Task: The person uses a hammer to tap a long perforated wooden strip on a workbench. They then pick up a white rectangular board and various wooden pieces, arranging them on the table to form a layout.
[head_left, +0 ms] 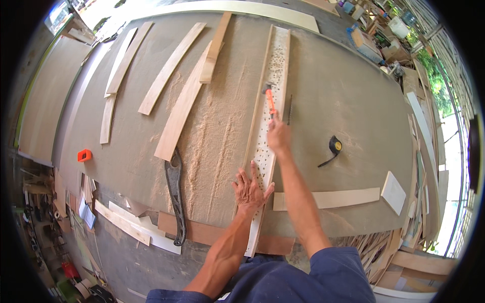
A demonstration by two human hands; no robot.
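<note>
Sawdusty table (338, 65); hands: right (279, 135) closed round orange-handled hammer (271, 101), left (249, 193) spread on spotted board (277, 60)

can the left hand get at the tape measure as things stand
Probably not directly: the left hand is spread on the long speckled strip, and the right forearm lies between it and the tape measure. It would likely have to go over or around that arm.

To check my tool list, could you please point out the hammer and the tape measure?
Hammer (270, 99), head view: on its orange handle.
Tape measure (335, 145), head view: on its case.
</note>
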